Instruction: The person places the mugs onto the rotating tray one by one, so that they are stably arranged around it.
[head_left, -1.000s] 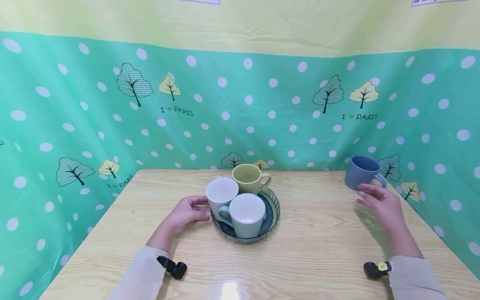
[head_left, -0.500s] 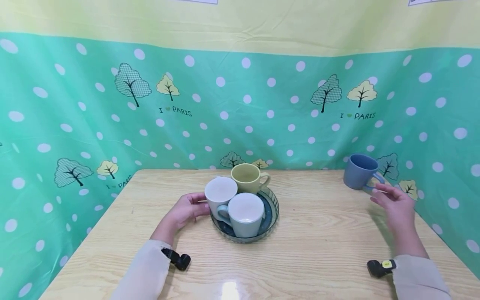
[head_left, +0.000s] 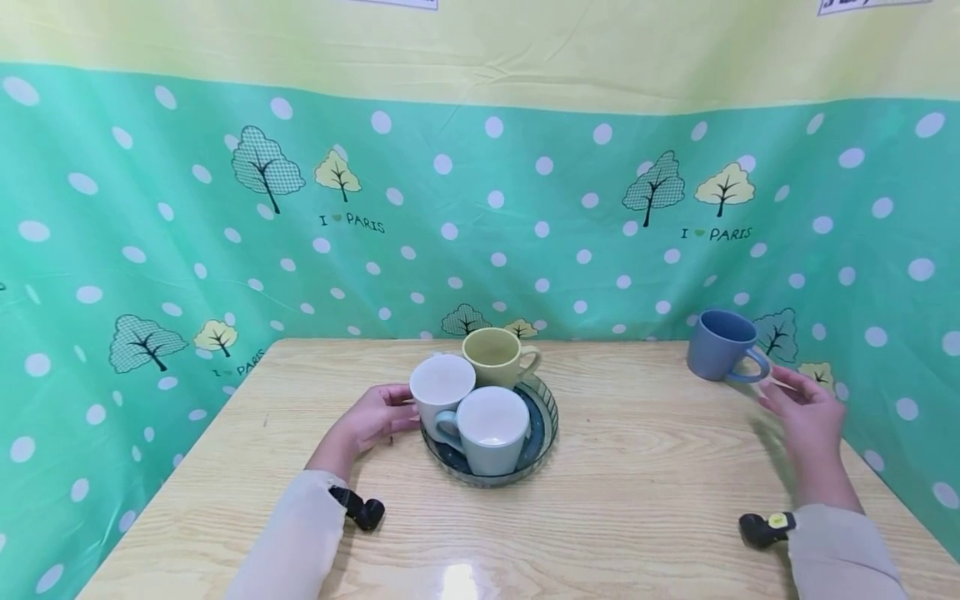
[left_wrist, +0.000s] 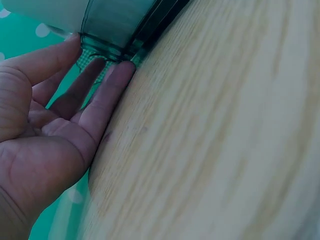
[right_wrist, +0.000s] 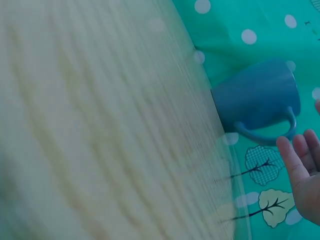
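A blue mug (head_left: 722, 344) stands upright near the table's back right corner, its handle turned toward my right hand (head_left: 810, 408). That hand's fingertips are right at the handle, with fingers fairly straight and nothing held. My left hand (head_left: 375, 419) rests beside a round, ribbed glass dish (head_left: 551, 417) with a dark blue bottom. In the left wrist view, the fingertips (left_wrist: 125, 70) touch the dish's lower edge and the thumb reaches its side. Grouped in the dish are a white mug (head_left: 442, 385), a pale blue mug (head_left: 491, 442) and a yellow-green mug (head_left: 495, 354).
The light wooden table (head_left: 630, 500) ends at a green dotted curtain (head_left: 375, 275) at the back and sides. Wrist cameras on black straps sit at both sleeves (head_left: 292, 533).
My right hand has moved to the right, from in front of the blue mug to its handle side. The left hand has barely shifted; the mugs and dish stay put.
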